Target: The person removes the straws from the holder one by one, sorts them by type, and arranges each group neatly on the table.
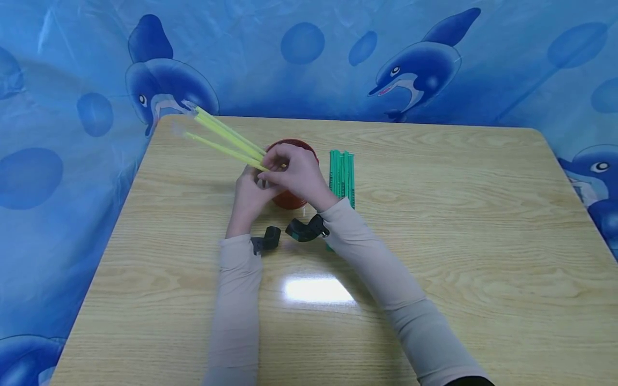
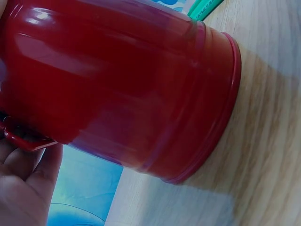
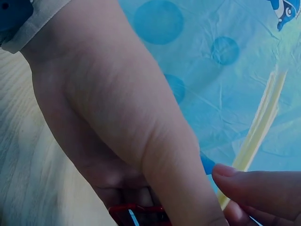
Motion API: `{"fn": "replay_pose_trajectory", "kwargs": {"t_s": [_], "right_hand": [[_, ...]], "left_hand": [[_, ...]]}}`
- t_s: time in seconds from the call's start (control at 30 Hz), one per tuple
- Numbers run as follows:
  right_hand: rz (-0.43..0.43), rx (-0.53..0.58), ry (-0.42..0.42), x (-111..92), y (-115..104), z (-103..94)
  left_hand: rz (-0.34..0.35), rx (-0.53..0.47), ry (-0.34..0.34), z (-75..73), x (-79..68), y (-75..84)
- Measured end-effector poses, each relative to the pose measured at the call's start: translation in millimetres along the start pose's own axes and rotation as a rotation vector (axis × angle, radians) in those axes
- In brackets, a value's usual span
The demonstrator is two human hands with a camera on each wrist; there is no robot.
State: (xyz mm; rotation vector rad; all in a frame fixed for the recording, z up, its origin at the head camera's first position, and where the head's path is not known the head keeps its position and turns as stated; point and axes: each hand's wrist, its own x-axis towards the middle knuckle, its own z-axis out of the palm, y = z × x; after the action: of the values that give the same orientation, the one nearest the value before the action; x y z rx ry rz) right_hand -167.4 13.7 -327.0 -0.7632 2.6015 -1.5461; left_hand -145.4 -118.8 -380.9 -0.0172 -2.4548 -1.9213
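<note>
A red mug (image 1: pixel 289 202) stands on the table, mostly behind the forearms and hands in the head view. My left hand (image 1: pixel 250 199) grips its handle (image 2: pixel 29 141), the curled fingers showing at the lower left of the left wrist view. Beside the rim, my right hand (image 1: pixel 300 170) pinches several thin yellow sticks (image 1: pixel 227 136) with clear wrapping at their far ends. They slant up and away to the left, fanned slightly apart. The right wrist view shows the thumb (image 3: pixel 226 171) pressed on the yellow bundle (image 3: pixel 256 129).
Several green sticks (image 1: pixel 342 174) with dark print lie side by side just right of the mug, partly under the right forearm. Black wrist camera mounts (image 1: pixel 305 229) project from both cuffs. A blue dolphin-print sheet (image 1: pixel 328 80) hangs behind the wooden table (image 1: pixel 458 241).
</note>
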Motion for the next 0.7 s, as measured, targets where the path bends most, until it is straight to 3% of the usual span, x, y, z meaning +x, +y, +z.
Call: {"fn": "replay_pose_trajectory", "kwargs": {"t_s": [0.33,0.7], "right_hand": [[-0.039,-0.012,0.009,-2.3,-0.4,0.6],[-0.058,0.065,0.012,-4.6,-0.1,-0.6]], "left_hand": [[0.051,0.000,-0.003,-0.4,1.2,-1.1],[0.021,-0.022,0.010,0.7,1.4,-1.1]]}}
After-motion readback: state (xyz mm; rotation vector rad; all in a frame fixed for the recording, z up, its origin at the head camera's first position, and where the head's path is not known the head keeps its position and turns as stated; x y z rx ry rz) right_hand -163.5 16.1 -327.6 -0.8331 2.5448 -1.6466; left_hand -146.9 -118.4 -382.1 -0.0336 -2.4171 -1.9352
